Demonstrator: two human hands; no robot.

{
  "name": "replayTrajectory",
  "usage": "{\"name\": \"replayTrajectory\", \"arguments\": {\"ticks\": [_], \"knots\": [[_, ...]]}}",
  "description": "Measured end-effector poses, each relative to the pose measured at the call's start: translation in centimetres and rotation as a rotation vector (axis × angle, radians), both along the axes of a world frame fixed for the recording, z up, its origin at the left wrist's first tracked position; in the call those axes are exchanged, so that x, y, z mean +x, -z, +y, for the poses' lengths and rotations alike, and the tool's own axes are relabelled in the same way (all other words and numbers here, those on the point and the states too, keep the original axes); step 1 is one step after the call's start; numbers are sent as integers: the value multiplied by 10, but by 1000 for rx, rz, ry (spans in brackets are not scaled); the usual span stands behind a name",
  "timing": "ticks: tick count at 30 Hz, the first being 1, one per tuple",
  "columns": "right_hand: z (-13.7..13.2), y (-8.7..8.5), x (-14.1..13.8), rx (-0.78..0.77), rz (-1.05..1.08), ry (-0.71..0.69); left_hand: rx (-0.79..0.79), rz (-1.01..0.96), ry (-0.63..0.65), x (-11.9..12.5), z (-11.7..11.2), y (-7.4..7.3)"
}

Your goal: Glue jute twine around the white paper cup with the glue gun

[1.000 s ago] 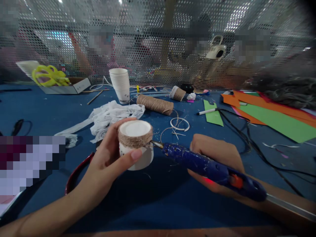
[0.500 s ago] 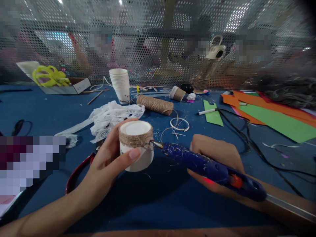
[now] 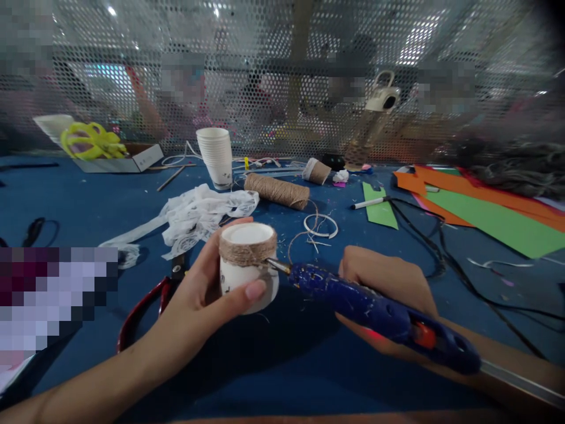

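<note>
At the middle of the head view: a white paper cup (image 3: 238, 280), its round end facing up, is held above the blue table (image 3: 286, 377); a brown twine band (image 3: 245, 254) circles its upper part.
Left hand (image 3: 196, 306): grips the cup from the side, thumb pressed flat on its front; the other fingers are mostly hidden behind it.
Right hand (image 3: 388, 282): fingers curled around a dark-blue glue gun (image 3: 353, 303) with an orange-red switch; whether a finger presses the trigger, I cannot tell.
Metal nozzle (image 3: 279, 266): points left at the twine band's lower edge, apparently touching it.
Twine: a long brown spool (image 3: 277, 190) lies behind the cup, a loose strand curving from its right end past a thin white ring (image 3: 321, 226).
Left of the cup: a crumpled heap of white lace (image 3: 194, 206); nearer, a red-handled tool (image 3: 139, 309) is partly covered by the left hand.
Further back: a tall stack of white paper cups (image 3: 215, 156) stands upright.
Right side: bright green and orange paper sheets (image 3: 498, 218) overlap.
</note>
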State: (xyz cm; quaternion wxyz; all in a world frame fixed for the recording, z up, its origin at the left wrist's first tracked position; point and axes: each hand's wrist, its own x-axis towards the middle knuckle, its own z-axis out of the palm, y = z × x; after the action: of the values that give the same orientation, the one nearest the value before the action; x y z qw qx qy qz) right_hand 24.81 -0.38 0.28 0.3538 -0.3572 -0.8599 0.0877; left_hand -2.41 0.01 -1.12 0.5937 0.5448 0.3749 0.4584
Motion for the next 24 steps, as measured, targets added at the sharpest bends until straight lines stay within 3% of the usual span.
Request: {"name": "replayTrajectory", "arguments": {"ticks": [9,24], "knots": [[1,0,1,-2,-13,7,-41,18,-74,-1,1,-2],[1,0,-1,-23,6,6,-86,-34,-27,1,1,-5]]}}
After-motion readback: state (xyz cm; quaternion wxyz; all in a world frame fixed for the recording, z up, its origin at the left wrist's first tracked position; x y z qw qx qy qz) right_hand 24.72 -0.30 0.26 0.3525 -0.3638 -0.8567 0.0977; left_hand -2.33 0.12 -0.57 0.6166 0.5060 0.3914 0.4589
